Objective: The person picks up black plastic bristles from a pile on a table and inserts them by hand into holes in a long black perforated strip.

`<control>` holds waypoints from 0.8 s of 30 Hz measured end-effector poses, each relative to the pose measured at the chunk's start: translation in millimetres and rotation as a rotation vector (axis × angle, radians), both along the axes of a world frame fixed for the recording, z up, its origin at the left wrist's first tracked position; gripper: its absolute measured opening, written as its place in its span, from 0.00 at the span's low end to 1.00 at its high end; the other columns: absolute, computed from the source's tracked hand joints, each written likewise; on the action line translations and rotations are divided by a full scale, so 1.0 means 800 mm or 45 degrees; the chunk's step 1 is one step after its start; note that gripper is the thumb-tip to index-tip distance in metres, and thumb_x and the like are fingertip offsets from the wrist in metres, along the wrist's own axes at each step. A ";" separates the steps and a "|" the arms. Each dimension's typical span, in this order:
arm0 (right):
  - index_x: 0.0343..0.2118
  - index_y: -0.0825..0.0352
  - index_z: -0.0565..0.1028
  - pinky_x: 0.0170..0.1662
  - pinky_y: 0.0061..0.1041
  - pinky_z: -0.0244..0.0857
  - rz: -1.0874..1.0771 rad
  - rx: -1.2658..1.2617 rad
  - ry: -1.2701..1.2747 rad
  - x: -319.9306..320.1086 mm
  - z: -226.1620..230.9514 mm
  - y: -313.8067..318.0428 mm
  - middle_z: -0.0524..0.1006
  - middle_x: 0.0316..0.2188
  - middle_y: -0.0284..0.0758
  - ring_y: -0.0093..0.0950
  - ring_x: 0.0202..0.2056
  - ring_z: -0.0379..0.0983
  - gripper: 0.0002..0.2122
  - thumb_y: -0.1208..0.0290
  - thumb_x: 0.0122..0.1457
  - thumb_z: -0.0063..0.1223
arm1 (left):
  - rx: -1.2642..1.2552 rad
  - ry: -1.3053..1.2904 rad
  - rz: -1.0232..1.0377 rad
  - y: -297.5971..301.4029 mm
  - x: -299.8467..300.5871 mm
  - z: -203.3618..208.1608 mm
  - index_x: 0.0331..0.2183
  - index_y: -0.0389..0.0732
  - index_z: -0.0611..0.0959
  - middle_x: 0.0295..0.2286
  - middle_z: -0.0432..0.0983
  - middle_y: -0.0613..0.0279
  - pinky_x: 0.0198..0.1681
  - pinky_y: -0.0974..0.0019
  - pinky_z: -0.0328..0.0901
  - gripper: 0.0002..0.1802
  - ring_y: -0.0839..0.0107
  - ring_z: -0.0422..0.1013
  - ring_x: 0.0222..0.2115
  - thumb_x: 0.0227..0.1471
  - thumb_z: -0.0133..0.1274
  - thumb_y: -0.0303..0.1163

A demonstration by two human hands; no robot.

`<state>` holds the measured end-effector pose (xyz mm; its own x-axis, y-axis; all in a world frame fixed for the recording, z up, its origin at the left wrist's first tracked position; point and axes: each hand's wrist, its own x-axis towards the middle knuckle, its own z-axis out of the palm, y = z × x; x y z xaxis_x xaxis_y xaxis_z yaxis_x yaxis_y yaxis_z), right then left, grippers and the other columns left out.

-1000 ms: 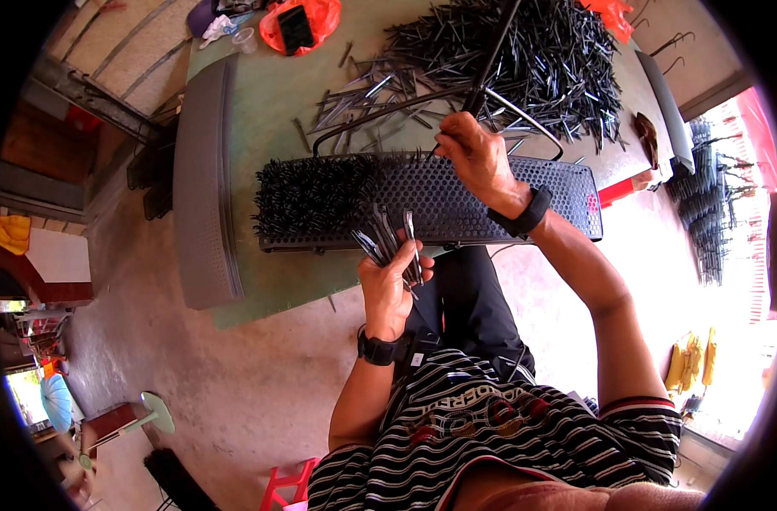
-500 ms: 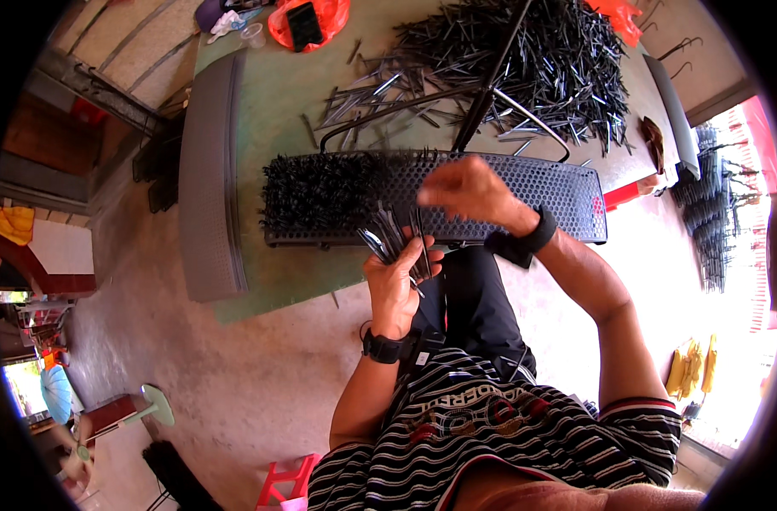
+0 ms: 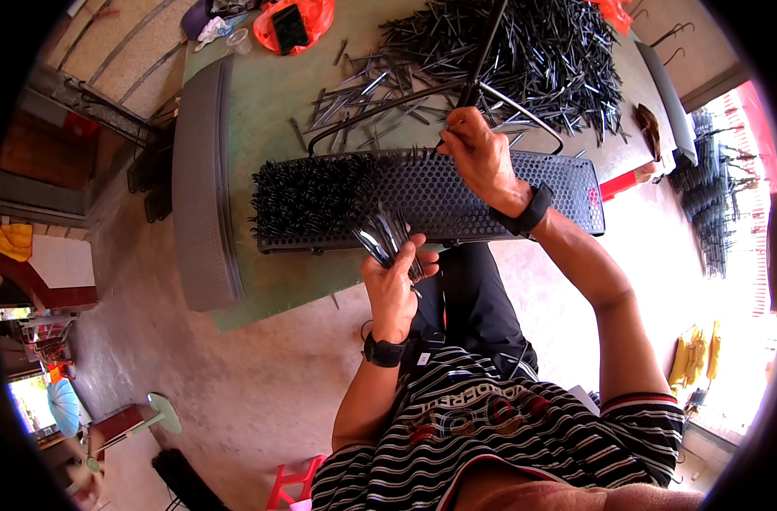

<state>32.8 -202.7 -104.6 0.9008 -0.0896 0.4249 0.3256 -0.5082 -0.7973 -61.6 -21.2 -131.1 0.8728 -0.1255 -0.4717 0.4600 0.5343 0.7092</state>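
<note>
My left hand [image 3: 392, 294] is closed around a fanned bundle of thin black strips [image 3: 383, 237], just in front of a dark perforated panel [image 3: 546, 192]. Dense black tufts [image 3: 307, 200] cover the panel's left part, while bare holes show across its right part. Over the panel's far edge, near its middle, my right hand [image 3: 486, 162] has its fingers pinched together. What lies between those fingertips is too small to make out. A bent black metal frame [image 3: 388, 104] rises behind the panel.
A large heap of black strips [image 3: 533, 72] covers the table's far right, with loose ones scattered leftward. Stacked grey panels [image 3: 203, 187] lie along the left edge. At the back are a phone [image 3: 289, 25] on a red plastic bag [image 3: 320, 19] and a clear cup [image 3: 238, 41].
My right hand has moved away from the bundle, up to the panel's far edge. My left hand stays nearly in place with the strips. The whole view has shifted slightly.
</note>
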 end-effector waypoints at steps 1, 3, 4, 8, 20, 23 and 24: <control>0.36 0.69 0.64 0.25 0.25 0.68 0.003 -0.020 0.007 0.001 -0.001 0.000 0.76 0.24 0.44 0.33 0.26 0.77 0.07 0.80 0.55 0.47 | -0.004 0.006 0.007 0.000 0.000 0.000 0.41 0.35 0.75 0.29 0.75 0.57 0.22 0.66 0.71 0.13 0.66 0.74 0.24 0.50 0.51 0.23; 0.36 0.69 0.64 0.26 0.26 0.68 0.016 -0.060 0.022 0.002 0.001 0.001 0.76 0.23 0.45 0.35 0.26 0.77 0.07 0.80 0.55 0.47 | -0.012 0.018 0.028 0.002 0.001 0.000 0.39 0.35 0.76 0.26 0.74 0.60 0.22 0.66 0.71 0.12 0.67 0.74 0.22 0.49 0.51 0.23; 0.35 0.69 0.64 0.25 0.27 0.67 0.027 -0.069 0.002 0.002 0.001 0.002 0.75 0.23 0.45 0.36 0.25 0.76 0.06 0.81 0.55 0.46 | -0.013 0.022 0.033 0.003 0.000 -0.001 0.38 0.35 0.76 0.26 0.73 0.61 0.21 0.66 0.71 0.11 0.68 0.73 0.22 0.49 0.51 0.23; 0.33 0.69 0.65 0.23 0.31 0.65 0.043 -0.144 -0.007 0.004 0.000 0.001 0.73 0.20 0.44 0.40 0.22 0.73 0.04 0.80 0.55 0.46 | -0.007 0.063 0.057 0.004 0.000 -0.001 0.36 0.35 0.78 0.25 0.73 0.62 0.20 0.66 0.70 0.09 0.69 0.72 0.20 0.49 0.52 0.23; 0.29 0.73 0.76 0.18 0.16 0.64 0.475 0.089 0.924 -0.034 0.020 0.023 0.76 0.18 0.31 0.17 0.16 0.70 0.09 0.70 0.52 0.56 | -0.095 0.075 0.011 0.001 0.001 0.000 0.33 0.36 0.78 0.27 0.76 0.59 0.22 0.65 0.71 0.07 0.66 0.75 0.23 0.47 0.55 0.23; 0.31 0.74 0.75 0.19 0.15 0.65 0.423 0.266 0.912 -0.047 0.018 0.023 0.76 0.19 0.32 0.17 0.18 0.71 0.07 0.74 0.53 0.55 | -0.070 0.037 -0.051 -0.007 -0.001 -0.002 0.34 0.36 0.78 0.28 0.77 0.58 0.23 0.65 0.72 0.08 0.66 0.75 0.24 0.47 0.55 0.23; 0.31 0.75 0.75 0.19 0.15 0.65 0.312 0.297 0.830 -0.046 0.025 0.021 0.76 0.19 0.32 0.17 0.18 0.72 0.07 0.75 0.53 0.54 | -0.052 0.028 -0.055 -0.008 -0.002 -0.003 0.34 0.36 0.78 0.28 0.77 0.58 0.23 0.65 0.72 0.08 0.66 0.75 0.24 0.47 0.55 0.23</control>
